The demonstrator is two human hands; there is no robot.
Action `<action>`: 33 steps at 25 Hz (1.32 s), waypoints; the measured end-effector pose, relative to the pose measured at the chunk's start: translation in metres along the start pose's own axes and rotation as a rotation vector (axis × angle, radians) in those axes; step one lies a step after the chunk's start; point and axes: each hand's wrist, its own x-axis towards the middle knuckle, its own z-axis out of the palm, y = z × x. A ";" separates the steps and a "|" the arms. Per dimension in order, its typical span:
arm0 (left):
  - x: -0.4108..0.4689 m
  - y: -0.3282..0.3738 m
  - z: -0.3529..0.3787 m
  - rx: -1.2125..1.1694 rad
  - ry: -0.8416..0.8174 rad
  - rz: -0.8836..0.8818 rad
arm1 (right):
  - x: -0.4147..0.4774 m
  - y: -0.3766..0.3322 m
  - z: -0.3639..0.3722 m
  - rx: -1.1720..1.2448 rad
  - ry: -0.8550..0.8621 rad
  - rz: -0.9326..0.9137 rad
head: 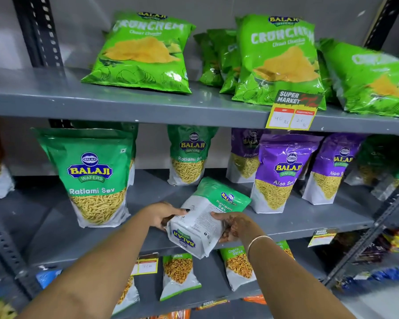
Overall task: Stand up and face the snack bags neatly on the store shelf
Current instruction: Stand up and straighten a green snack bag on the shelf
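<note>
A green and white Ratlami Sev bag [205, 217] lies tilted on its back over the front edge of the middle shelf [309, 224], its bottom toward me. My left hand [161, 215] grips its left side and my right hand [234, 225] grips its right side. Another Ratlami Sev bag [95, 178] stands upright at the left, and a third [189, 155] stands further back. Purple Aloo Sev bags [281, 173] stand upright to the right.
On the top shelf [124, 104], green Crunchem bags [143, 51] lean back, one [369, 77] slumped at the right. A yellow price tag [293, 111] hangs on that shelf's edge. Chana bags [177, 275] stand on the lower shelf. Black uprights frame both sides.
</note>
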 end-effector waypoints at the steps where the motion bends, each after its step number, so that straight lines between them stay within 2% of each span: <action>1: -0.001 0.001 -0.003 0.014 0.002 0.001 | -0.002 -0.002 0.001 0.003 -0.007 -0.012; 5: -0.005 0.008 -0.015 0.078 -0.020 0.058 | -0.010 -0.021 0.002 -0.113 -0.065 -0.021; 8: -0.004 0.015 -0.018 0.108 0.037 0.147 | -0.010 -0.039 0.009 -0.259 0.041 -0.141; 12: 0.012 0.016 -0.011 0.185 0.294 0.296 | 0.022 -0.055 0.023 -0.383 0.210 -0.503; 14: 0.022 0.012 -0.009 0.130 0.427 0.361 | 0.030 -0.060 0.033 -0.479 0.300 -0.584; 18: 0.049 0.003 -0.013 0.073 0.558 0.407 | 0.050 -0.061 0.038 -0.544 0.335 -0.616; 21: 0.071 -0.009 -0.019 0.042 0.587 0.402 | 0.062 -0.060 0.035 -0.506 0.313 -0.644; 24: 0.056 0.000 -0.015 0.067 0.532 0.394 | 0.068 -0.060 0.029 -0.506 0.299 -0.634; 27: 0.041 0.009 -0.015 0.097 0.444 0.355 | 0.071 -0.055 0.024 -0.522 0.354 -0.582; 29: 0.032 0.011 -0.018 0.094 0.437 0.330 | 0.073 -0.052 0.022 -0.511 0.377 -0.492; 33: 0.016 0.012 -0.021 0.063 0.450 0.308 | 0.066 -0.053 0.023 -0.426 0.292 -0.369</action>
